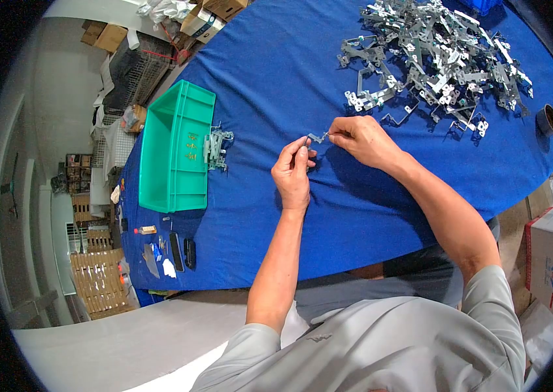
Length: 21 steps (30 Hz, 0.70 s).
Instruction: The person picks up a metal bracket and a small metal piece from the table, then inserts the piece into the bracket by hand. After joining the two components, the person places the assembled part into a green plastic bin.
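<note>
A small metal bracket (316, 138) was held just above the blue cloth (257, 98), near the centre of the frame. The left hand (293, 175) pinched one end between thumb and forefinger, its other fingers curled in behind. The right hand (365, 140) had its thumb and forefinger pressed together at the opposite end; whether they also gripped some tiny separate part could not be told.

The bracket looked thin and light, likely stiff, with smooth faces that might slip and edges that might feel sharp. Its narrow bent arms seemed more apt to bend under force than to break. The flat ends looked like the best places to take hold, with a light fingertip pinch that left the middle free.

A loose, tangled heap of metal brackets (436, 59) lay at the upper right; pieces pulled from it would probably snag on their neighbours. Left of centre stood a green plastic bin (188, 186), with a smaller stack of metal brackets (216, 147) just beside its right wall.
</note>
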Each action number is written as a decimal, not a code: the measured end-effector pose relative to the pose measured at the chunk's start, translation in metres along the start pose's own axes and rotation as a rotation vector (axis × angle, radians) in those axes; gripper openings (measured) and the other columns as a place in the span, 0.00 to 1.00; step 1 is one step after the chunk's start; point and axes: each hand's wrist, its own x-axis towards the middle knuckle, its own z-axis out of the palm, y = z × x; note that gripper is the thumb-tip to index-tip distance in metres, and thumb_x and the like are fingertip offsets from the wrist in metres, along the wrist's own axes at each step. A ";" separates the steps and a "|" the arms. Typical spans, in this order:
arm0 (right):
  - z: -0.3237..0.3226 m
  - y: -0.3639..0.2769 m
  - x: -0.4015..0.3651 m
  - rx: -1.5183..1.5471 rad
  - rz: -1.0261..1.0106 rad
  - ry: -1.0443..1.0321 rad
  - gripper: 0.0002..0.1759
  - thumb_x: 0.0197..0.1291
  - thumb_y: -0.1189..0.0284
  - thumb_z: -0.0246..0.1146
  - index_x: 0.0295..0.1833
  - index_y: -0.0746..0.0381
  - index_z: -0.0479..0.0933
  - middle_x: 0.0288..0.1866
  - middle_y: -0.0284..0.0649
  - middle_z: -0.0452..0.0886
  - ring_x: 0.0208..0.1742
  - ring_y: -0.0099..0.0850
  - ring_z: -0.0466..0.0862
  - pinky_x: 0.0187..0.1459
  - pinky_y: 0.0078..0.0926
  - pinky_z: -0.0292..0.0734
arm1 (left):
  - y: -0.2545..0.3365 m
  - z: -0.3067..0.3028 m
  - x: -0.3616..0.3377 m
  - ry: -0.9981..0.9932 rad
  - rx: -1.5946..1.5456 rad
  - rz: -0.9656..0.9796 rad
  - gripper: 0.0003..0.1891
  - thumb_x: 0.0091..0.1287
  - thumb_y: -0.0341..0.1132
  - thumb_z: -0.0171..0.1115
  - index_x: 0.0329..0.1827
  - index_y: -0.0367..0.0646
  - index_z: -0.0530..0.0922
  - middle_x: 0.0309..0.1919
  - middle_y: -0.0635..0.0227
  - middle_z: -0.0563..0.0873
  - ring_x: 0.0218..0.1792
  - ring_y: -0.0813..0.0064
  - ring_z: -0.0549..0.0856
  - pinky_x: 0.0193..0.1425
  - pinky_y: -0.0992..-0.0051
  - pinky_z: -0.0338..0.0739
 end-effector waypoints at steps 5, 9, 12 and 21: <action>-0.002 0.001 0.001 0.144 0.131 -0.083 0.09 0.69 0.70 0.63 0.44 0.66 0.82 0.27 0.40 0.82 0.29 0.30 0.82 0.33 0.30 0.78 | 0.002 -0.001 0.000 -0.027 0.013 0.049 0.11 0.74 0.24 0.62 0.56 0.34 0.86 0.49 0.62 0.90 0.40 0.76 0.89 0.40 0.79 0.82; -0.002 -0.002 0.002 0.544 0.279 -0.103 0.10 0.72 0.70 0.60 0.47 0.65 0.82 0.31 0.30 0.81 0.30 0.19 0.78 0.34 0.20 0.79 | 0.003 -0.002 0.000 -0.044 0.001 0.048 0.11 0.74 0.24 0.63 0.56 0.34 0.86 0.50 0.61 0.89 0.40 0.74 0.89 0.40 0.79 0.82; -0.005 -0.001 0.004 0.609 0.298 -0.166 0.11 0.73 0.68 0.60 0.48 0.64 0.83 0.31 0.29 0.80 0.32 0.18 0.78 0.33 0.19 0.77 | 0.007 -0.001 -0.001 -0.082 0.070 0.068 0.11 0.73 0.24 0.63 0.55 0.34 0.87 0.50 0.61 0.89 0.40 0.74 0.89 0.39 0.79 0.81; -0.003 -0.002 0.002 0.517 0.245 -0.094 0.12 0.74 0.64 0.62 0.42 0.62 0.79 0.30 0.28 0.79 0.29 0.15 0.72 0.29 0.18 0.67 | 0.009 -0.004 -0.001 -0.203 0.092 0.019 0.10 0.74 0.24 0.61 0.54 0.35 0.88 0.47 0.62 0.89 0.38 0.78 0.89 0.36 0.82 0.81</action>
